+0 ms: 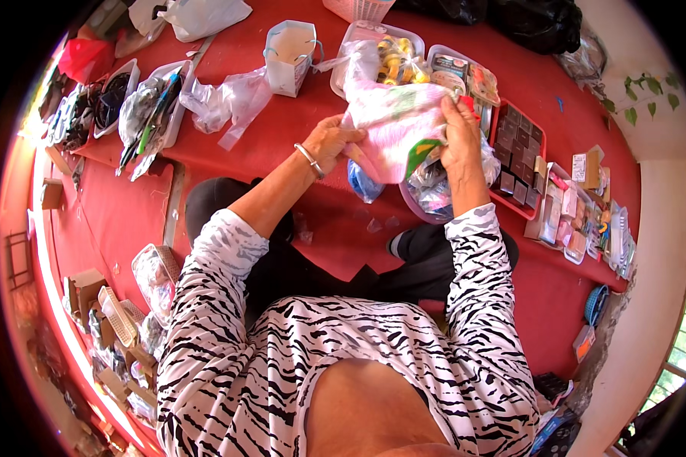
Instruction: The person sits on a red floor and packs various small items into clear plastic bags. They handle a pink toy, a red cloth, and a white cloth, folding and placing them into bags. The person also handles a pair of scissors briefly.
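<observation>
A pink cloth with white and green patches [392,126] is stretched between my two hands, above the red surface in front of me. My left hand [332,143], with a bangle on its wrist, pinches the cloth's left edge. On the opposite side my right hand [460,135] grips the cloth near its upper right corner. Beneath the cloth, and partly hidden by it, sits a round purple tub [421,212] full of clear plastic packets. A blue plastic-wrapped bundle [364,183] lies just left of the tub.
Beyond the cloth stand a box of yellow items [401,61] and a white paper bag [290,59]. To the right are a red tray of dark boxes [520,145] and trays of small packages [572,209]. Trays of pens and cables [154,107] line the left.
</observation>
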Demonstrator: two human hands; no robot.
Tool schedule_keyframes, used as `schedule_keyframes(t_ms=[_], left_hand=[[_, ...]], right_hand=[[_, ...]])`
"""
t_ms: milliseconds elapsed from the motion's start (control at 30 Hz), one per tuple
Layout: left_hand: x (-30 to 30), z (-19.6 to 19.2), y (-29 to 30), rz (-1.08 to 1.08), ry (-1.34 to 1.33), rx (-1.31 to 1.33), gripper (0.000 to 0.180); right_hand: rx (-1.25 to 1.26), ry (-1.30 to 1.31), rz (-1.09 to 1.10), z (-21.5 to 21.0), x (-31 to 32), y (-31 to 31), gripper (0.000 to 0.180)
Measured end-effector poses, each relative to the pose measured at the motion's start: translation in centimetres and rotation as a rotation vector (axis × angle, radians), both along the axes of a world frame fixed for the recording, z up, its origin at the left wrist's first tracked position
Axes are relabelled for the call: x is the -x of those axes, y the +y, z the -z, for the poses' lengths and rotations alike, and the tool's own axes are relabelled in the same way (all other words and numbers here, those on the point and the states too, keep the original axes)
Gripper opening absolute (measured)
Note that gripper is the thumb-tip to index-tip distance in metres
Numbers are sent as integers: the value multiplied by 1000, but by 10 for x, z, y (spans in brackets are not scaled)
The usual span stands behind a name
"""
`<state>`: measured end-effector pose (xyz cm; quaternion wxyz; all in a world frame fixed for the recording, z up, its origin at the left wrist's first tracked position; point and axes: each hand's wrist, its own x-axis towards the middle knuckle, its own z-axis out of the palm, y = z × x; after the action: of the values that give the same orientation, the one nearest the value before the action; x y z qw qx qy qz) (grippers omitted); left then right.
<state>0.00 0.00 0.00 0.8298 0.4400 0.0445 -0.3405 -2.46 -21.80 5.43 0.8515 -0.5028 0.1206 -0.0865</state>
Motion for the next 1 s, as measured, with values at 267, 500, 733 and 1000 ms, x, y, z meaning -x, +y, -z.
schedule_keyframes(t_ms=[267,500,733,1000], left_hand=[[-11,15,7,-95,-231,-159,25],[-2,0,-3,-15,-245,-25,52],[-2,-19,4,117,164,170,33],[-23,-8,9,-37,-18,207,22]], right_hand=[[884,30,114,-6,-7,-31,21],[707,-27,41,-6,-3,-34,23],[397,-61,-46,-25,4,-21,23],[283,-36,-422,-47,19,-6,51]])
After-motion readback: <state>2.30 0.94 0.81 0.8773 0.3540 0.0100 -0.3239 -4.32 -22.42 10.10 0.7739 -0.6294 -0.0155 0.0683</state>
